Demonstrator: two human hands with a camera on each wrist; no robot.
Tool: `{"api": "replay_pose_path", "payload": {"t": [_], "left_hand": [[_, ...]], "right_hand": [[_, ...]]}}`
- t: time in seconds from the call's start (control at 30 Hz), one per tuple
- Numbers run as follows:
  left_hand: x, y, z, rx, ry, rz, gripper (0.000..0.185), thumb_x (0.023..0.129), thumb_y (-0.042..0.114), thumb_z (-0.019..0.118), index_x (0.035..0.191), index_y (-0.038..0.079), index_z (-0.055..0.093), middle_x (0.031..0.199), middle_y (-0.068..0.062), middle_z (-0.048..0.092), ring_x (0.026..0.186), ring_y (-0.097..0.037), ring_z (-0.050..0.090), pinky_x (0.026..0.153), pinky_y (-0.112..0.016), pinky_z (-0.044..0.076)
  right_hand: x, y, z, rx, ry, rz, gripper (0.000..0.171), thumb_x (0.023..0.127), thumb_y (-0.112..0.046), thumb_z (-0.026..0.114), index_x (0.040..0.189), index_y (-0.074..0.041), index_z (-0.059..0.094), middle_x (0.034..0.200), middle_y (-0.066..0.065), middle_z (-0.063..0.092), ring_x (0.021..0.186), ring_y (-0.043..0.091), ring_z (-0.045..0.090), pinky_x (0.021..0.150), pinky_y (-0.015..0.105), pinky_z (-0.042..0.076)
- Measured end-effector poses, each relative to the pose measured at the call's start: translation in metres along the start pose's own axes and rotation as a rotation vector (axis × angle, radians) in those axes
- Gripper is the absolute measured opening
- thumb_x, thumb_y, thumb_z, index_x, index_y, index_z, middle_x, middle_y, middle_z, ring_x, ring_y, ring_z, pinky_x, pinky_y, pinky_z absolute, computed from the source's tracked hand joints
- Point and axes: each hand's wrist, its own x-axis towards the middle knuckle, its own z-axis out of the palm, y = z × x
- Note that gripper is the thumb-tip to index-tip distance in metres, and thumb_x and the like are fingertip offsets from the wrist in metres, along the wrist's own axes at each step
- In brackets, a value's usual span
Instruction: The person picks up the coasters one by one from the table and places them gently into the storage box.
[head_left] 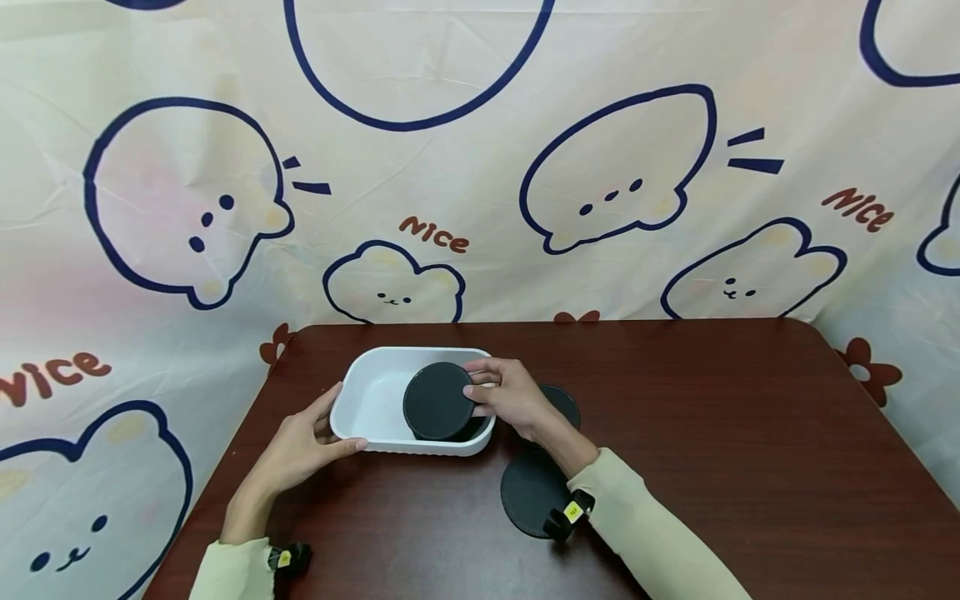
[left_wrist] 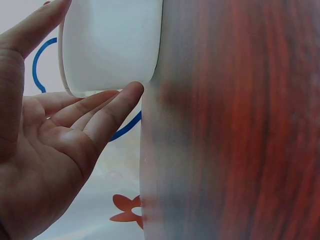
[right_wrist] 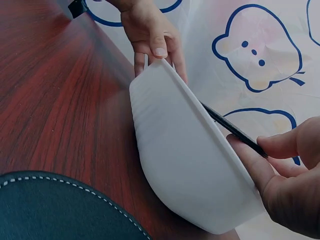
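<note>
A white rectangular tray (head_left: 372,404) with rounded corners stands on the table. My left hand (head_left: 302,448) grips its left end, thumb at the near corner and fingers along the end wall (left_wrist: 112,55). Between thumb and fingers, my right hand (head_left: 513,398) pinches a round black coaster (head_left: 437,402) by its right edge. This coaster is tilted over the right half of the tray; its thin edge shows above the rim in the right wrist view. Beneath it, part of another dark piece (head_left: 474,428) shows inside the tray, mostly hidden.
Two more black coasters lie on the brown table (head_left: 720,450) right of the tray: a stitched one (head_left: 531,493) nearer me, another (head_left: 562,403) farther back, partly behind my right forearm. A patterned cloth (head_left: 480,183) hangs behind the table.
</note>
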Motion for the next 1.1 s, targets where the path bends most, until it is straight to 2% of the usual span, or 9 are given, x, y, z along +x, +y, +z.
{"api": "replay_pose_path", "payload": {"t": [0.3, 0.43, 0.5, 0.67, 0.73, 0.83, 1.1], "left_hand": [[0.000, 0.001, 0.000, 0.004, -0.002, -0.018, 0.115, 0.086, 0.045, 0.091, 0.169, 0.000, 0.025, 0.163, -0.033, 0.044, 0.128, -0.045, 0.070, 0.096, -0.044, 0.065], [0.000, 0.002, 0.000, 0.002, -0.004, -0.018, 0.114, 0.087, 0.045, 0.090, 0.169, 0.000, 0.025, 0.164, -0.033, 0.043, 0.129, -0.046, 0.069, 0.096, -0.045, 0.065], [0.000, 0.003, 0.000, -0.001, -0.008, -0.018, 0.114, 0.087, 0.046, 0.090, 0.169, 0.000, 0.025, 0.165, -0.033, 0.042, 0.130, -0.046, 0.068, 0.096, -0.045, 0.065], [0.000, 0.003, 0.001, -0.002, -0.007, -0.026, 0.114, 0.087, 0.045, 0.090, 0.169, 0.001, 0.025, 0.165, -0.032, 0.042, 0.132, -0.046, 0.067, 0.097, -0.044, 0.064], [0.001, 0.002, 0.002, 0.000, 0.000, -0.029, 0.114, 0.087, 0.045, 0.091, 0.169, 0.001, 0.026, 0.165, -0.032, 0.044, 0.131, -0.046, 0.068, 0.097, -0.045, 0.064], [0.001, 0.002, 0.001, 0.004, 0.003, -0.029, 0.114, 0.087, 0.045, 0.090, 0.169, 0.001, 0.025, 0.164, -0.032, 0.044, 0.131, -0.045, 0.068, 0.097, -0.045, 0.064], [0.000, 0.002, 0.000, -0.002, 0.002, -0.029, 0.115, 0.086, 0.045, 0.091, 0.170, 0.001, 0.025, 0.164, -0.032, 0.044, 0.129, -0.045, 0.069, 0.096, -0.044, 0.065]], "right_hand": [[0.003, 0.000, 0.005, -0.048, 0.012, -0.017, 0.043, 0.103, -0.002, 0.068, 0.146, -0.003, 0.063, 0.135, 0.024, 0.067, 0.097, 0.020, 0.077, 0.083, 0.034, 0.068], [0.003, -0.001, 0.007, -0.088, 0.021, -0.024, 0.042, 0.103, -0.002, 0.069, 0.145, -0.005, 0.064, 0.135, 0.023, 0.066, 0.099, 0.025, 0.077, 0.084, 0.035, 0.068], [0.002, 0.000, 0.007, -0.158, 0.028, -0.043, 0.041, 0.103, -0.006, 0.070, 0.144, -0.006, 0.066, 0.136, 0.021, 0.068, 0.107, 0.028, 0.078, 0.087, 0.037, 0.068], [-0.003, -0.004, 0.003, -0.470, 0.068, -0.185, 0.043, 0.104, -0.021, 0.073, 0.145, -0.009, 0.068, 0.144, 0.016, 0.070, 0.131, 0.034, 0.070, 0.102, 0.047, 0.063], [-0.005, -0.008, 0.001, -0.528, 0.085, -0.233, 0.046, 0.103, -0.023, 0.073, 0.147, -0.008, 0.066, 0.147, 0.016, 0.069, 0.135, 0.036, 0.068, 0.106, 0.051, 0.061], [-0.008, -0.009, -0.005, -0.504, 0.101, -0.258, 0.047, 0.103, -0.022, 0.073, 0.147, -0.008, 0.065, 0.147, 0.017, 0.068, 0.135, 0.036, 0.068, 0.105, 0.052, 0.061], [-0.014, -0.006, -0.025, -0.413, 0.149, -0.243, 0.043, 0.103, -0.021, 0.075, 0.144, -0.014, 0.068, 0.143, 0.010, 0.072, 0.128, 0.029, 0.073, 0.102, 0.045, 0.063]]}}
